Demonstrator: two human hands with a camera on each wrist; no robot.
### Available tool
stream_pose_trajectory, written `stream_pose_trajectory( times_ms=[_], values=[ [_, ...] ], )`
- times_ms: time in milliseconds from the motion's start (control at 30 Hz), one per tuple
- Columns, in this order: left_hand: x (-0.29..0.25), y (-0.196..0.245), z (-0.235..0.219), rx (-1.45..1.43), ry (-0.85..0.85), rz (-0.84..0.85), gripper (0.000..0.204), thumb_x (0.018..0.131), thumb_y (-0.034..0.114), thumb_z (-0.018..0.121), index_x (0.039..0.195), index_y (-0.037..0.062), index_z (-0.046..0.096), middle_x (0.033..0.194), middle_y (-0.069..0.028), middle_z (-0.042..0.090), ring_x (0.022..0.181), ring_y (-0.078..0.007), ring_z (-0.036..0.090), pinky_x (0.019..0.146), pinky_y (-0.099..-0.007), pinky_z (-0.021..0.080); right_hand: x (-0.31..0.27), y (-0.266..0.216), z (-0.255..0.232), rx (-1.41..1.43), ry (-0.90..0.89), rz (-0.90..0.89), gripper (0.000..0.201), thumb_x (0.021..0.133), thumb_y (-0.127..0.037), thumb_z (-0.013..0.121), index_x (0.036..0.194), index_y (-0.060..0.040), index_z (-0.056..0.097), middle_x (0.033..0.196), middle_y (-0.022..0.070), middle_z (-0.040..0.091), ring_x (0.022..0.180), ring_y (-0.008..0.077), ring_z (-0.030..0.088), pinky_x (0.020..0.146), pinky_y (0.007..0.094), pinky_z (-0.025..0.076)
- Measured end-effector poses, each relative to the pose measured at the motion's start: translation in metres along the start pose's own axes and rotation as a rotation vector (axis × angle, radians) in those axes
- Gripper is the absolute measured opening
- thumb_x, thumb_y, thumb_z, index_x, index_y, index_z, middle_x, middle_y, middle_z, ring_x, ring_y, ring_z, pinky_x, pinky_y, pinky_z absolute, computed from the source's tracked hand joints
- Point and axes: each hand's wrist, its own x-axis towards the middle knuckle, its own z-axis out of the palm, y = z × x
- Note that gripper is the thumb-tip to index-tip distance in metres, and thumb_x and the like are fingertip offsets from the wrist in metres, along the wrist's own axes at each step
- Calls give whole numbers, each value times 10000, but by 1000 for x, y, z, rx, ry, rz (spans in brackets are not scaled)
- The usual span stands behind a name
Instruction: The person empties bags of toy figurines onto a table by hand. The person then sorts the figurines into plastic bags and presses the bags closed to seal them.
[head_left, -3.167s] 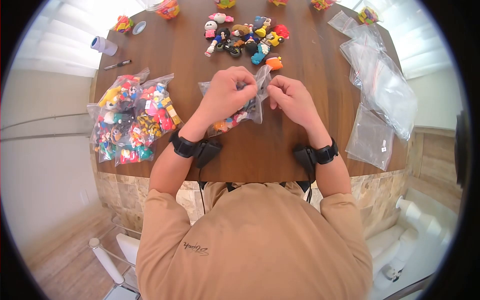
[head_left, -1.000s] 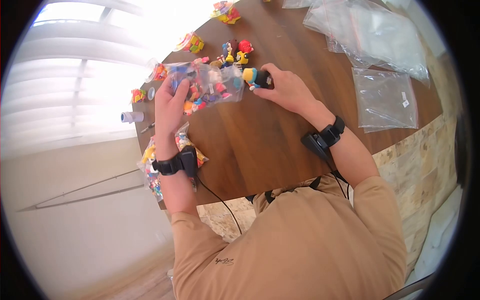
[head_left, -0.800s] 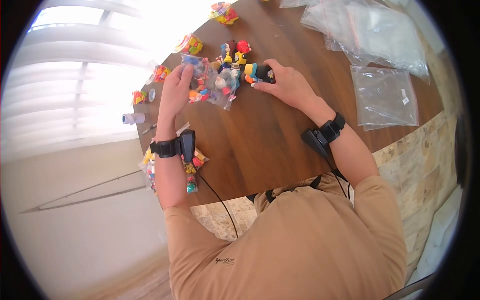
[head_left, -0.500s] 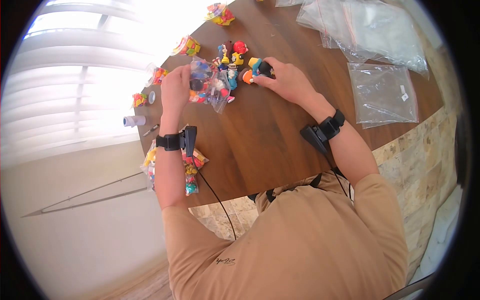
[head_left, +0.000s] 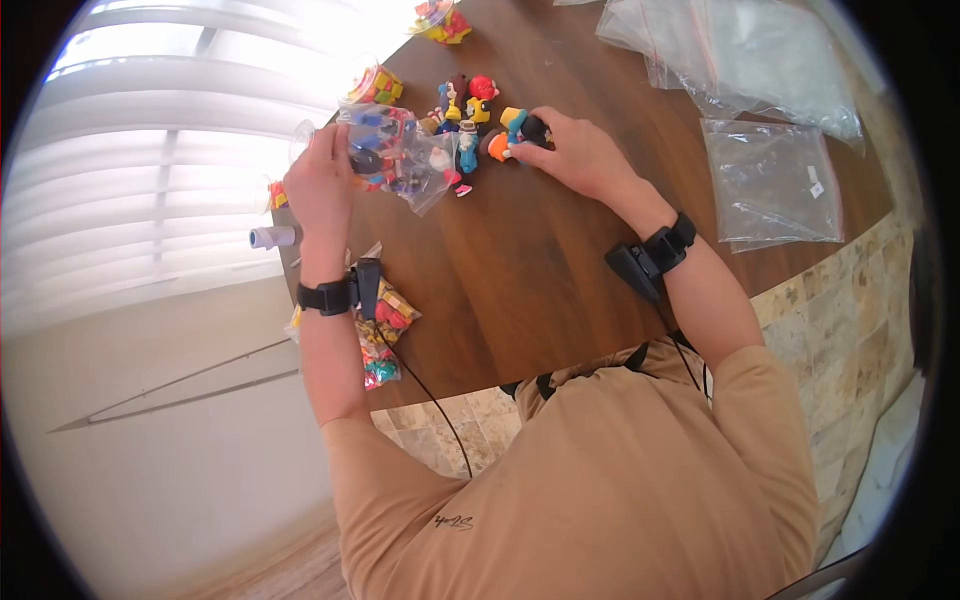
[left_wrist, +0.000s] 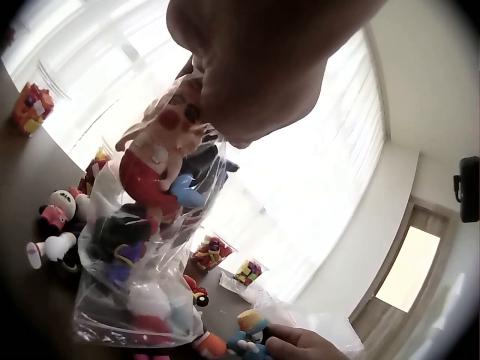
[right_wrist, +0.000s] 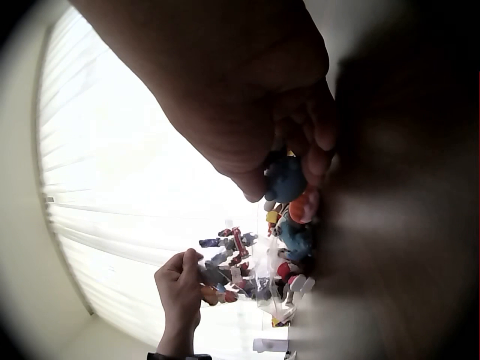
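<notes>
My left hand (head_left: pixel 322 185) grips one end of a clear plastic bag (head_left: pixel 400 155) filled with toy figurines, raised over the table's left side. Through its film the left wrist view shows a figurine with red trousers (left_wrist: pixel 146 184). My right hand (head_left: pixel 585 155) holds a toy figurine (head_left: pixel 514 120) with yellow, blue and black parts between thumb and fingers. Right beside it lies an orange figurine (head_left: pixel 498 147). Between the hands is a group of loose figurines, among them a light-blue one (head_left: pixel 467 150) and a red one (head_left: pixel 483 88).
Packed bags of figurines (head_left: pixel 395 315) lie under my left forearm. Tubs of colourful pieces (head_left: pixel 378 84) line the far edge. Flat clear bags (head_left: pixel 770 185) spread over the right side. A white roll (head_left: pixel 272 237) stands near the left edge.
Earlier both hands were at the bag near the table's middle. Now the left hand has it raised at the left, and the right hand has brought a figurine down beside the orange one.
</notes>
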Motion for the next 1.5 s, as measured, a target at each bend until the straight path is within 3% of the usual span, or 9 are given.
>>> stream_pose_trajectory(
  times_ms=[533, 733, 833, 900, 1033, 1133, 1233, 1300, 1500],
  values=[
    [23, 9, -23, -70, 76, 173, 146, 947, 226, 658, 937, 84, 690, 811, -106, 679, 646, -305, 635, 576, -363, 488, 3, 4, 3, -17, -13, 12, 548, 870, -484, 670, 1218, -68, 589, 959, 166, 713, 886, 355, 679, 773, 427, 513],
    [33, -5, -35, -94, 124, -6, 147, 953, 202, 650, 984, 74, 714, 744, -155, 669, 643, -326, 633, 608, -371, 493, 0, 2, 1, -43, -18, 14, 550, 871, -488, 667, 1223, -72, 587, 971, 163, 712, 897, 349, 675, 780, 421, 511],
    [42, 2, -47, -48, 64, 47, 167, 955, 217, 649, 993, 70, 718, 724, -165, 660, 631, -324, 628, 606, -366, 489, 2, 1, 3, -34, -5, 8, 548, 872, -488, 668, 1223, -75, 588, 967, 163, 712, 892, 348, 676, 780, 422, 512],
    [47, 0, -58, -138, 195, -43, 178, 959, 207, 641, 988, 55, 729, 747, -163, 679, 619, -285, 632, 624, -343, 493, 1, 2, 2, -41, -11, 21, 552, 870, -488, 671, 1229, -78, 587, 962, 162, 711, 888, 342, 678, 778, 422, 511],
    [48, 2, -79, -181, 287, -15, 189, 966, 185, 634, 990, 21, 726, 802, -119, 719, 651, -185, 632, 644, -305, 493, 1, 2, 2, -20, 1, 16, 553, 869, -494, 671, 1222, -76, 590, 945, 158, 711, 895, 343, 677, 779, 423, 511],
    [40, 12, -95, -240, 403, -182, 208, 977, 168, 605, 972, 2, 730, 690, -11, 631, 606, -73, 518, 569, -244, 427, 1, 2, 1, -13, 12, 17, 610, 866, -478, 685, 1284, -53, 556, 913, 137, 718, 824, 299, 692, 758, 394, 515],
    [25, 5, -92, -371, 416, -315, 221, 975, 176, 608, 954, -9, 726, 636, 11, 564, 574, -55, 481, 528, -231, 383, 1, -1, -6, 61, 10, 7, 668, 867, -483, 657, 1315, -13, 503, 969, 207, 700, 907, 369, 674, 784, 452, 515],
    [12, 5, -87, -381, 433, -341, 242, 976, 177, 602, 918, -30, 713, 607, 18, 525, 549, -45, 453, 493, -231, 347, 5, 4, -7, 142, 14, 5, 630, 889, -404, 655, 1362, -30, 474, 923, 163, 709, 874, 347, 680, 760, 440, 517],
    [-39, 6, -57, -822, 386, -689, 245, 991, 198, 582, 906, 0, 698, 623, 64, 489, 520, -14, 380, 461, -210, 277, 5, -3, -11, 14, 82, 22, 660, 893, -344, 665, 1430, -51, 418, 771, 85, 689, 769, 282, 681, 715, 384, 517]
  ],
)
